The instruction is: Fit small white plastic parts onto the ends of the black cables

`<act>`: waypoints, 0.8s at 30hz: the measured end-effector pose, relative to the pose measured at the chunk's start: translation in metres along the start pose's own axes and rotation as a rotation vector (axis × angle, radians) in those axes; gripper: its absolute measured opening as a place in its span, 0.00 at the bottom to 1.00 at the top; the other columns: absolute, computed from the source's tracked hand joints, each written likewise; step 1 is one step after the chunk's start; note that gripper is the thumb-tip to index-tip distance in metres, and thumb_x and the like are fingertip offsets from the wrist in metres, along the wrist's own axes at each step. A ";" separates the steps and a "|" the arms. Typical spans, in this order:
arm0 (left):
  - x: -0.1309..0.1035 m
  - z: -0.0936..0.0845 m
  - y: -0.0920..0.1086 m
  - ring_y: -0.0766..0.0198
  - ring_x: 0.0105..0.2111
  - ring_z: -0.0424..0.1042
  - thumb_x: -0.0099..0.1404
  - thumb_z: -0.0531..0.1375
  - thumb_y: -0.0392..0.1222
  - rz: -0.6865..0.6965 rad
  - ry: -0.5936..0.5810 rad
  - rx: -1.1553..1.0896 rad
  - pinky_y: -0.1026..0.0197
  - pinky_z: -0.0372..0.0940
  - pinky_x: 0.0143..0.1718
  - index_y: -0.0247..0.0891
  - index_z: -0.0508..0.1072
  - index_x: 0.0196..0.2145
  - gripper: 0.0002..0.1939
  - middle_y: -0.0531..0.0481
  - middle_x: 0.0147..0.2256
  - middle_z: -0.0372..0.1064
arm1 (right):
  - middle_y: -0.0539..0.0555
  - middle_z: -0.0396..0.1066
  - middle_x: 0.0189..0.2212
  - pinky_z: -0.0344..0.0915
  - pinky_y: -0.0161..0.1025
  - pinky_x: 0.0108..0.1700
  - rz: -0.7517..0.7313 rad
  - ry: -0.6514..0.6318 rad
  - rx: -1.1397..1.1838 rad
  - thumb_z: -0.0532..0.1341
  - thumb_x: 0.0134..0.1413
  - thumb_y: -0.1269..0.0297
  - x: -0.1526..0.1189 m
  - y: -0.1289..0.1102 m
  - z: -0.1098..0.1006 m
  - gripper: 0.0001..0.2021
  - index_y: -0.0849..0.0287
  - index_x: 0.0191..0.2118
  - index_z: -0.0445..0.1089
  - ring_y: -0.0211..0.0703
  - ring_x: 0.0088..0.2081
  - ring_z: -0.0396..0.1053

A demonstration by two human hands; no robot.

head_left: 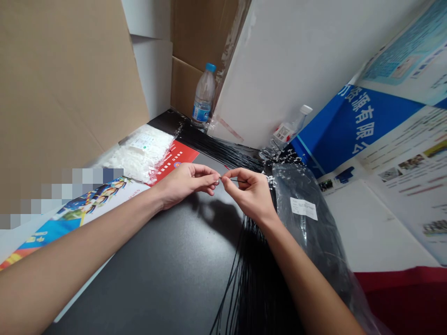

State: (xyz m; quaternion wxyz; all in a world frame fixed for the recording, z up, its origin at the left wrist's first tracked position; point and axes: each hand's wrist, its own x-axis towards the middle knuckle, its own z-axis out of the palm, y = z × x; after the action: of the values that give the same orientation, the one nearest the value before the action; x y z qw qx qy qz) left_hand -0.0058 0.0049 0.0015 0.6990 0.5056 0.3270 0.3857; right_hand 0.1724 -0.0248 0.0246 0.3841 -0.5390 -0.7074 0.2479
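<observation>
My left hand (188, 184) and my right hand (249, 193) meet fingertip to fingertip over the dark table (157, 265). Pinched in the left fingers is a tiny whitish piece that looks like a plastic connector; the fingertips mostly cover it. The right thumb and forefinger close on the end of a thin black wire, which runs back under that hand. Below the right forearm lies a thick bundle of black wires (256, 274). Another row of black wires (226, 151) stretches across the back, with small white ends at its right.
A clear bag of white small parts (141, 151) rests on a red printed sheet (178, 156) at left. Two plastic bottles (203, 95) (288, 132) stand at the back. A labelled clear bag of black wires (310, 242) lies right. Cardboard (70, 79) rises at left.
</observation>
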 end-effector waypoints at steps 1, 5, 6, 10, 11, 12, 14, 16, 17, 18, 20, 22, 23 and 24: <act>0.000 -0.001 -0.001 0.69 0.28 0.69 0.56 0.68 0.42 0.017 -0.011 -0.015 0.63 0.68 0.35 0.32 0.78 0.32 0.09 0.51 0.27 0.72 | 0.42 0.44 0.15 0.38 0.34 0.21 0.027 -0.012 0.047 0.64 0.51 0.59 0.000 0.000 -0.001 0.10 0.62 0.29 0.74 0.30 0.19 0.39; 0.002 -0.003 -0.005 0.68 0.29 0.70 0.52 0.71 0.45 0.061 -0.013 -0.095 0.60 0.69 0.37 0.34 0.79 0.31 0.12 0.51 0.29 0.74 | 0.44 0.49 0.17 0.38 0.34 0.22 0.102 -0.056 0.213 0.65 0.49 0.54 0.002 -0.001 -0.004 0.14 0.63 0.29 0.74 0.30 0.21 0.42; 0.002 -0.003 -0.005 0.67 0.29 0.70 0.52 0.72 0.45 0.066 -0.007 -0.104 0.60 0.69 0.38 0.35 0.79 0.31 0.12 0.51 0.30 0.74 | 0.44 0.51 0.17 0.38 0.34 0.22 0.118 -0.064 0.240 0.66 0.48 0.53 0.003 -0.002 -0.004 0.15 0.63 0.30 0.74 0.30 0.21 0.42; 0.003 -0.004 -0.004 0.66 0.32 0.72 0.51 0.72 0.44 0.080 -0.001 -0.097 0.59 0.70 0.41 0.36 0.80 0.31 0.11 0.49 0.32 0.76 | 0.45 0.53 0.18 0.39 0.34 0.23 0.153 -0.086 0.282 0.67 0.47 0.50 0.003 -0.002 -0.005 0.17 0.63 0.30 0.74 0.30 0.21 0.43; 0.003 -0.004 -0.004 0.65 0.33 0.73 0.52 0.72 0.44 0.081 -0.007 -0.088 0.58 0.70 0.42 0.36 0.81 0.32 0.11 0.49 0.33 0.77 | 0.45 0.53 0.18 0.39 0.34 0.23 0.153 -0.091 0.280 0.67 0.47 0.50 0.003 -0.002 -0.005 0.17 0.63 0.30 0.74 0.31 0.21 0.43; 0.003 -0.005 -0.004 0.64 0.34 0.73 0.52 0.71 0.43 0.078 -0.019 -0.075 0.58 0.70 0.43 0.37 0.81 0.33 0.11 0.49 0.34 0.77 | 0.45 0.53 0.18 0.39 0.34 0.24 0.150 -0.096 0.276 0.67 0.47 0.50 0.003 -0.002 -0.005 0.18 0.63 0.30 0.74 0.31 0.21 0.44; 0.002 -0.006 -0.004 0.64 0.35 0.74 0.53 0.71 0.43 0.072 -0.045 -0.048 0.57 0.70 0.44 0.37 0.81 0.35 0.11 0.48 0.35 0.78 | 0.45 0.54 0.18 0.40 0.34 0.24 0.148 -0.109 0.270 0.67 0.47 0.49 0.003 -0.001 -0.005 0.18 0.63 0.29 0.74 0.31 0.21 0.44; 0.001 -0.006 -0.003 0.64 0.35 0.74 0.54 0.70 0.43 0.072 -0.059 -0.032 0.57 0.70 0.45 0.38 0.81 0.36 0.11 0.48 0.35 0.78 | 0.45 0.54 0.18 0.40 0.34 0.24 0.153 -0.115 0.264 0.67 0.47 0.49 0.003 0.000 -0.005 0.18 0.63 0.29 0.74 0.31 0.21 0.44; 0.001 -0.006 -0.003 0.64 0.35 0.74 0.54 0.70 0.42 0.075 -0.061 -0.030 0.57 0.70 0.44 0.38 0.81 0.36 0.11 0.48 0.35 0.78 | 0.45 0.53 0.18 0.39 0.34 0.24 0.159 -0.117 0.263 0.66 0.47 0.49 0.003 0.000 -0.005 0.18 0.63 0.29 0.74 0.30 0.21 0.43; 0.001 -0.005 -0.003 0.64 0.35 0.74 0.54 0.70 0.42 0.079 -0.060 -0.030 0.58 0.70 0.44 0.38 0.81 0.35 0.11 0.49 0.35 0.78 | 0.45 0.53 0.18 0.39 0.34 0.24 0.167 -0.117 0.261 0.66 0.47 0.49 0.003 0.000 -0.005 0.18 0.63 0.29 0.74 0.30 0.21 0.43; 0.000 -0.005 -0.002 0.64 0.35 0.74 0.54 0.70 0.43 0.084 -0.053 -0.026 0.57 0.70 0.44 0.37 0.81 0.35 0.11 0.49 0.34 0.78 | 0.44 0.52 0.17 0.39 0.34 0.23 0.187 -0.119 0.261 0.66 0.47 0.50 0.003 0.000 -0.005 0.17 0.63 0.29 0.73 0.30 0.21 0.43; 0.001 -0.004 -0.002 0.63 0.35 0.75 0.54 0.70 0.44 0.083 -0.041 -0.012 0.56 0.70 0.45 0.37 0.81 0.35 0.12 0.48 0.34 0.78 | 0.44 0.52 0.17 0.39 0.34 0.23 0.202 -0.123 0.261 0.66 0.47 0.51 0.002 -0.001 -0.004 0.17 0.63 0.28 0.73 0.30 0.21 0.42; 0.001 -0.004 -0.002 0.63 0.35 0.75 0.53 0.70 0.44 0.084 -0.035 -0.002 0.56 0.70 0.45 0.37 0.80 0.35 0.12 0.48 0.35 0.78 | 0.44 0.52 0.17 0.39 0.34 0.23 0.205 -0.123 0.261 0.65 0.47 0.51 0.002 -0.001 -0.004 0.16 0.63 0.28 0.73 0.30 0.21 0.42; 0.001 -0.004 -0.003 0.62 0.35 0.75 0.53 0.70 0.45 0.085 -0.029 0.007 0.55 0.70 0.45 0.37 0.80 0.36 0.13 0.47 0.35 0.78 | 0.44 0.52 0.17 0.39 0.34 0.23 0.206 -0.125 0.262 0.65 0.47 0.52 0.002 -0.001 -0.004 0.16 0.62 0.28 0.72 0.30 0.21 0.42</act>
State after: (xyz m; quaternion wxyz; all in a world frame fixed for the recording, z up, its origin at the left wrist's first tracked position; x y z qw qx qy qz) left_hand -0.0078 0.0071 -0.0020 0.6849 0.5270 0.2966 0.4065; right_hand 0.1746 -0.0230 0.0281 0.3791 -0.5374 -0.6326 0.4090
